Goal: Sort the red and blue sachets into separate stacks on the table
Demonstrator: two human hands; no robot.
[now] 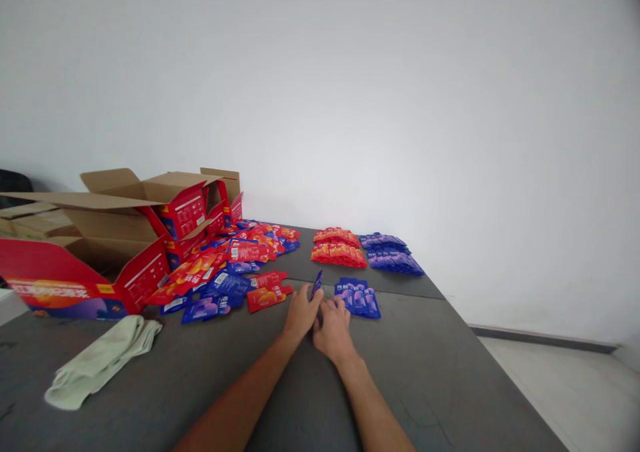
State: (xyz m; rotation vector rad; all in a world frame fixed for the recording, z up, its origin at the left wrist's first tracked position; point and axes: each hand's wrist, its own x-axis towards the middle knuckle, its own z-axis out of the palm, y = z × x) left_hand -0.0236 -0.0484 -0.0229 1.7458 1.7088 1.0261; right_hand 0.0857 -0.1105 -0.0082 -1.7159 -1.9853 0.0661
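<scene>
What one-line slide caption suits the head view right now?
Left hand holding a blue packet edge-up, right hand beside a row of blue packets, open boxes at left.

The blue sachets (359,300) bear violet rounded motifs and white lettering; the red sachets (339,255) show orange ones. The front carton (65,292) is red, orange and dark blue outside, plain brown inside. The folded cloth (103,362) is pale green, the worktop (420,365) dark grey.

Looks like a packing workspace, judging by open printed cartons (143,275), heaped red and blue sachets (247,251) and colour-sorted sachet rows (339,255) on a dark desk (410,385).
</scene>
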